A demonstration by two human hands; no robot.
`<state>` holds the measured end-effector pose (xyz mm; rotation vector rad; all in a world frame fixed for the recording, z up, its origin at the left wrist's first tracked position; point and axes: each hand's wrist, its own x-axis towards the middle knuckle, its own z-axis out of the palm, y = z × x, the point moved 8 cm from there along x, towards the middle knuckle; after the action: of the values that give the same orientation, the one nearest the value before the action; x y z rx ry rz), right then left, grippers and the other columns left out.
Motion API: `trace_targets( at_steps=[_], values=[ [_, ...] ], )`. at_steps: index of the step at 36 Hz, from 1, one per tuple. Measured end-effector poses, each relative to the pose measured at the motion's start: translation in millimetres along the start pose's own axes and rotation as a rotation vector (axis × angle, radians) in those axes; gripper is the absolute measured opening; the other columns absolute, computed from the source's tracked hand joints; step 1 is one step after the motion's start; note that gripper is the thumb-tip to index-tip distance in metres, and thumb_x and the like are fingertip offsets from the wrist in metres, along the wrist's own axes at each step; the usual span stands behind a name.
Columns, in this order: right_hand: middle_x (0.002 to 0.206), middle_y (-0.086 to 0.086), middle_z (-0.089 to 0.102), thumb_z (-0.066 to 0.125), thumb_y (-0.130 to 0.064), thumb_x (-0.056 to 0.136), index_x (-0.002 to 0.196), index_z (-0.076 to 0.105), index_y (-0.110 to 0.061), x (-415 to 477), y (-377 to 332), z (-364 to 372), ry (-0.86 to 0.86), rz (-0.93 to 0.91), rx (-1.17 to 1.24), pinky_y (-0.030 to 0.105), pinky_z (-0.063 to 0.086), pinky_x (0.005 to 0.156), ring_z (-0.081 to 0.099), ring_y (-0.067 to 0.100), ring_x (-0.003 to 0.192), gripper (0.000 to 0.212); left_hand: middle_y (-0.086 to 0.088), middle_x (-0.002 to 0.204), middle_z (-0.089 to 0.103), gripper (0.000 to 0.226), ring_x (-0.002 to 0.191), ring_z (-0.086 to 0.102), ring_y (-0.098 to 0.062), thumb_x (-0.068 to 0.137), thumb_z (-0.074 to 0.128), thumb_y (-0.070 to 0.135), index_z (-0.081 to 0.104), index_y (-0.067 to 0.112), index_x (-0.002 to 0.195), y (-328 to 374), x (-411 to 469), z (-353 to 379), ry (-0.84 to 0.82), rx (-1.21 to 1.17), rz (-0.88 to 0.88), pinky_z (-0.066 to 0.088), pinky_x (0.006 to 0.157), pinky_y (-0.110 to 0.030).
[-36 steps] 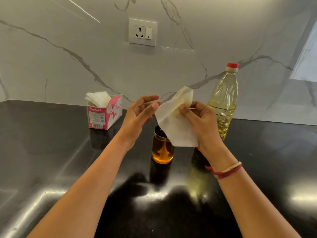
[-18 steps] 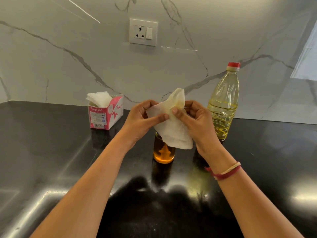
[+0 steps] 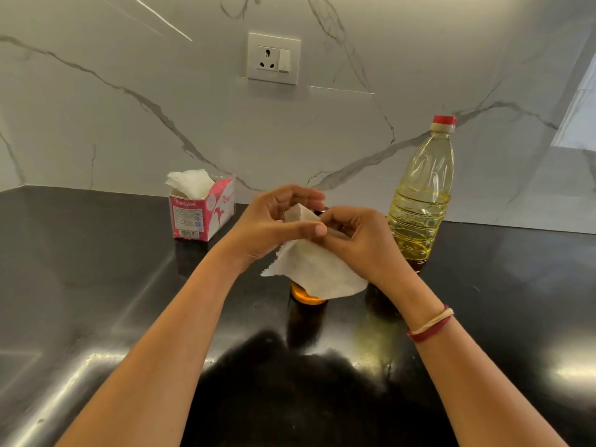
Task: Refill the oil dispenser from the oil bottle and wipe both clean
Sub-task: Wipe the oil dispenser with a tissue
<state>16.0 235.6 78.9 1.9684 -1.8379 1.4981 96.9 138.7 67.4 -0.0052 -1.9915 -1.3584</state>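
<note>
A white tissue (image 3: 317, 272) hangs between both hands above the middle of the black counter. My left hand (image 3: 274, 222) pinches its upper left part between thumb and fingers. My right hand (image 3: 361, 240) grips its upper right part with curled fingers. Under the tissue stands the glass oil dispenser (image 3: 308, 298); only its amber base shows, the rest is hidden. The clear plastic oil bottle (image 3: 422, 195), about half full of yellow oil with a red cap on, stands upright to the right, behind my right hand.
A pink tissue box (image 3: 203, 214) with white tissues sticking out stands at the back left. A wall socket (image 3: 273, 58) sits on the marble backsplash. The glossy black counter (image 3: 96, 301) stretches left and right of my arms.
Both hands have come closer together and lower. The tissue, first held by the right hand alone, is now held by both and drapes over the dispenser's top.
</note>
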Motion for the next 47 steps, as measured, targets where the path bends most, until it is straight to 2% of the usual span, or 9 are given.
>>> trace_targets(
  at_steps=[4, 9, 18, 22, 27, 32, 35, 39, 47],
  values=[
    [0.068, 0.002, 0.067, 0.078, -0.024, 0.078, 0.080, 0.073, -0.016, 2, 3, -7, 0.010, 0.021, 0.022, 0.021, 0.042, 0.056, 0.057, 0.008, 0.062, 0.010, -0.024, 0.086, 0.067, 0.012, 0.080, 0.060, -0.044, 0.075, 0.077, 0.022, 0.073, 0.018, 0.086, 6, -1, -14, 0.144, 0.079, 0.098, 0.052, 0.072, -0.048],
    [0.071, -0.002, 0.068, 0.078, -0.031, 0.075, 0.076, 0.071, -0.023, 4, 9, -17, 0.047, 0.064, 0.027, 0.015, 0.042, 0.059, 0.061, 0.012, 0.069, 0.011, 0.010, 0.074, 0.070, 0.007, 0.072, 0.063, -0.005, 0.073, 0.076, 0.028, 0.072, 0.026, 0.078, 3, -1, -27, 0.217, 0.041, 0.073, 0.053, 0.066, -0.017],
    [0.083, 0.003, 0.068, 0.071, -0.024, 0.084, 0.082, 0.068, -0.020, 3, 17, -24, 0.149, 0.162, 0.194, 0.036, 0.051, 0.068, 0.063, 0.026, 0.083, 0.005, 0.014, 0.095, 0.072, 0.052, 0.094, 0.069, -0.009, 0.059, 0.087, 0.029, 0.065, 0.026, 0.105, -2, 1, -12, 0.063, -0.078, -0.031, 0.056, 0.074, -0.022],
    [0.083, -0.006, 0.066, 0.072, -0.025, 0.083, 0.082, 0.066, -0.023, 2, 20, -24, 0.168, 0.167, 0.074, 0.029, 0.049, 0.068, 0.062, 0.016, 0.082, 0.006, 0.015, 0.079, 0.069, 0.020, 0.076, 0.064, -0.003, 0.075, 0.081, 0.012, 0.066, 0.023, 0.082, 5, -1, -10, 0.112, 0.100, 0.060, 0.050, 0.065, -0.013],
    [0.066, -0.004, 0.063, 0.070, -0.036, 0.083, 0.071, 0.065, -0.017, 0, 15, -25, 0.180, 0.090, -0.239, 0.030, 0.045, 0.053, 0.056, 0.012, 0.058, 0.023, 0.005, 0.077, 0.066, 0.024, 0.071, 0.061, 0.000, 0.082, 0.075, 0.000, 0.062, 0.020, 0.077, 16, -1, -27, 0.323, 0.225, 0.198, 0.049, 0.065, -0.014],
    [0.058, 0.009, 0.059, 0.066, -0.028, 0.086, 0.065, 0.062, -0.006, -4, 13, -26, 0.250, 0.127, -0.266, 0.034, 0.041, 0.049, 0.053, 0.023, 0.054, 0.031, 0.012, 0.087, 0.068, 0.036, 0.087, 0.067, -0.003, 0.076, 0.077, -0.004, 0.059, 0.027, 0.076, 26, -3, -13, 0.312, 0.355, 0.278, 0.055, 0.074, -0.022],
    [0.058, 0.010, 0.058, 0.063, -0.025, 0.090, 0.068, 0.063, 0.000, -4, 16, -22, 0.207, 0.233, 0.031, 0.026, 0.037, 0.048, 0.049, 0.017, 0.050, 0.033, 0.009, 0.090, 0.069, 0.023, 0.091, 0.066, -0.008, 0.076, 0.081, 0.008, 0.063, 0.021, 0.081, 33, -6, 4, 0.273, 0.517, 0.359, 0.055, 0.073, -0.027],
    [0.064, 0.000, 0.065, 0.057, -0.023, 0.093, 0.080, 0.066, -0.009, -5, 20, -8, 0.087, 0.387, 0.515, 0.016, 0.043, 0.045, 0.058, 0.005, 0.052, 0.021, 0.017, 0.086, 0.063, 0.019, 0.084, 0.060, 0.005, 0.078, 0.082, 0.016, 0.066, 0.012, 0.088, 37, -8, 17, 0.258, 0.623, 0.416, 0.047, 0.073, -0.011],
    [0.080, 0.004, 0.067, 0.053, -0.051, 0.085, 0.095, 0.070, -0.011, -5, 20, -3, 0.051, 0.393, 0.523, 0.022, 0.049, 0.058, 0.061, 0.013, 0.070, 0.044, 0.003, 0.084, 0.065, 0.015, 0.075, 0.064, -0.004, 0.086, 0.072, 0.016, 0.061, 0.011, 0.093, 38, -5, 12, 0.203, 0.218, 0.345, 0.049, 0.065, -0.016]
  ],
)
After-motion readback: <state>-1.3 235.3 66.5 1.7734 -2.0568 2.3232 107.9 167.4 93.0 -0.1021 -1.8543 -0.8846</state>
